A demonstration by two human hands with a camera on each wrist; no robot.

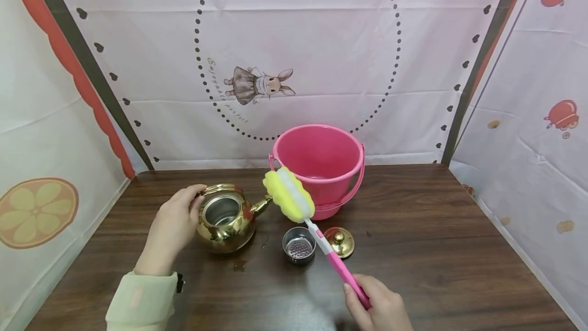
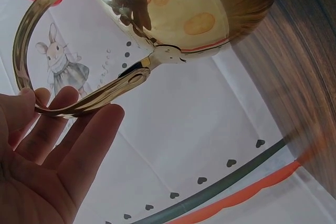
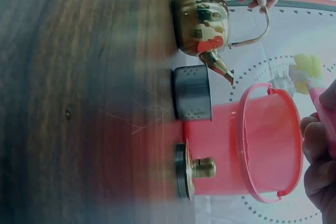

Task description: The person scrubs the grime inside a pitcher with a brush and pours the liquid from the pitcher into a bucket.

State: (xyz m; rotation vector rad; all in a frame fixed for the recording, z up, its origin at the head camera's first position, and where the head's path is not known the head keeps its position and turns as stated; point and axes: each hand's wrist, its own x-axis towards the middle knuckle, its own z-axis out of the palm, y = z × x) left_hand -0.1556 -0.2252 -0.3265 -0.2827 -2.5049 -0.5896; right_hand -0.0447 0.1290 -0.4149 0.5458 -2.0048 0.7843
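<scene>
The right hand [image 1: 378,306], near right, grips one sponge bottle brush [image 1: 322,242], the left hand [image 1: 172,223] holds one gold teapot [image 1: 225,238], and the far curtain [image 1: 294,40] reads "Enjoyable perfect".

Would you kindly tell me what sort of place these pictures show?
It looks like a small staged tabletop booth, perhaps set up for recording: printed cloth hangs behind and along both sides of a wood-grain table, where a gold teapot and a pink bucket stand.
</scene>
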